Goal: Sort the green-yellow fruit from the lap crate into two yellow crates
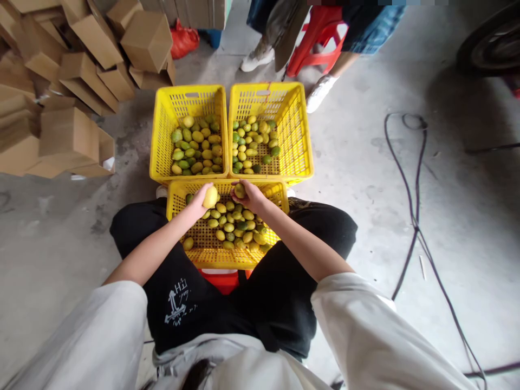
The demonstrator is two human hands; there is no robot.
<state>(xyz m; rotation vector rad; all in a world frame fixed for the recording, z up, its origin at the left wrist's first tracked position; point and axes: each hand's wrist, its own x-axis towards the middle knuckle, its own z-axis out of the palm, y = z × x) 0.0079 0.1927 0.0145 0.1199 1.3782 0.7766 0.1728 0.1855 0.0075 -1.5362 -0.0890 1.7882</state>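
Note:
My left hand [200, 200] is closed around a large pale yellow lemon [210, 197], above the left part of the near yellow crate [227, 262]. My right hand [252, 196] grips a smaller, darker greenish-yellow lemon [239, 190] over the same crate's far side. Below both hands, many yellow and green lemons [228, 227] lie in the near crate, which stands between my knees. Just beyond, a left crate [157, 135] and a right crate [305, 135] stand side by side, each with yellow and green lemons on its bottom.
Open cardboard boxes [69, 132] are heaped at the left. A red bag [184, 40] lies near them. Beyond the crates are a red stool [314, 40] and another person's legs and white shoes [322, 92]. A black cable [415, 227] crosses the floor at right, near a wheel [493, 43].

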